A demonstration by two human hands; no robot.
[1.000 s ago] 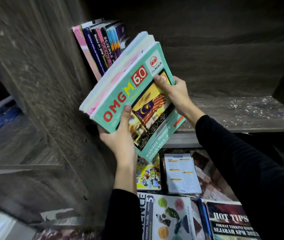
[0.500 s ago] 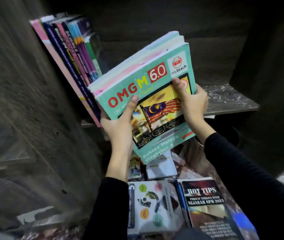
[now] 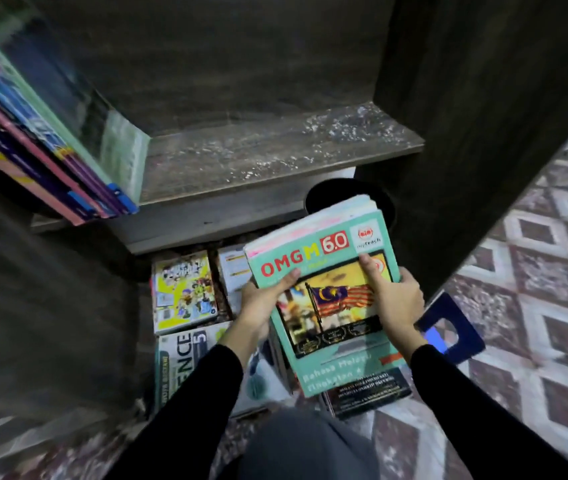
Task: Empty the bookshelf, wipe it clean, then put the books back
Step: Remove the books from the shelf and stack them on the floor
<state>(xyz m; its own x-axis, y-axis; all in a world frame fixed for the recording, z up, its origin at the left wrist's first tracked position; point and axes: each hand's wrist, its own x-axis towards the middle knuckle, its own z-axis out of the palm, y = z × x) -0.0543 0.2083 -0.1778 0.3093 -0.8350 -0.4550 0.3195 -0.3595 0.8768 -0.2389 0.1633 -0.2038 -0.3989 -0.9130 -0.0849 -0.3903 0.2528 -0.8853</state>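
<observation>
Teal on top; grips the workbook stack [image 3: 331, 327] by both side edges, left hand [image 3: 261, 306] and right hand [image 3: 396, 303], thumbs pressed on cover, fingers [image 3: 410, 277] curled beneath against slipping; holds it at 5 o'clock, above floor books [image 3: 185, 292]

A row of books [image 3: 33, 133] is leaning leftward at the left end of the shelf board [image 3: 275, 157]. Below and in front of that board, the left hand [image 3: 261, 303] and right hand [image 3: 396, 303] are gripping a stack of books [image 3: 327, 306] by its left and right edges, with the thumbs lying on the top cover. More books are lying flat on the floor [image 3: 535, 271] underneath. A cartoon book [image 3: 183, 292] is at the left rear and the Science book [image 3: 185, 362] is in front of it. A booklet [image 3: 234, 268] is between the cartoon book and the stack. Another book [image 3: 369, 389] is beneath the stack's near end. A round container [image 3: 324, 195] is standing behind the stack, under the board. A flat card [image 3: 448, 327] is lying on the floor just right of the right hand.
</observation>
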